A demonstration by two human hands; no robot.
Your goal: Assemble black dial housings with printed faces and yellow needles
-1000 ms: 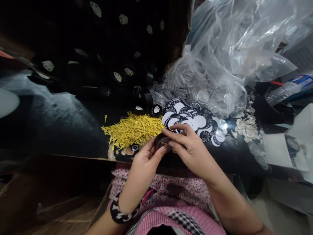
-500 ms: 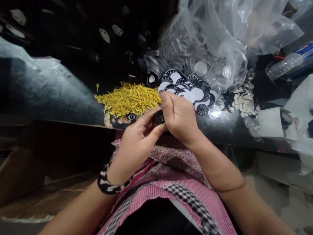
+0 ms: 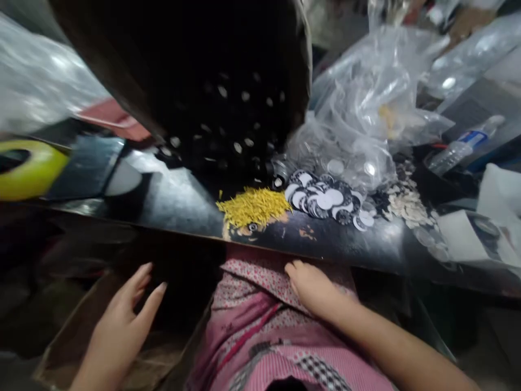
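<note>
Left hand: your left hand (image 3: 118,320) hangs at 7 o'clock, below the table edge, fingers spread and apart, gripping nothing; the fingertips point toward 1 o'clock over a brown box (image 3: 69,336) whose contents are too dark to read.
Right hand: your right hand (image 3: 311,288) rests at 5 o'clock on the pink cloth (image 3: 260,320) over your lap, fingers loosely curled and pointing toward 10 o'clock; whether anything sits under the palm cannot be told.
Table: the black table (image 3: 175,201) edge runs from 9 to 3 o'clock just beyond both hands.
Yellow pile: the yellow sticks (image 3: 254,206) lie heaped near the table edge at 12 o'clock, well apart from both hands; the heap's long axis runs left to right, and single sticks are too blurred to tell which way they point.
Dials: round black-and-white dials (image 3: 325,201) overlap in a flat heap just right of the sticks, at 1 o'clock.
White chips: a scatter of pale chips (image 3: 402,206) lies right of the dials.
Bag: a clear bag (image 3: 358,136) behind the dials, at 1 o'clock, holds clear round discs.
Dark bin: a black bin (image 3: 211,81) stands behind the sticks at 12 o'clock, small black parts with pale spots inside.
Bottle: a plastic bottle (image 3: 464,144) lies at 2 o'clock, long axis tilted up to the right.
</note>
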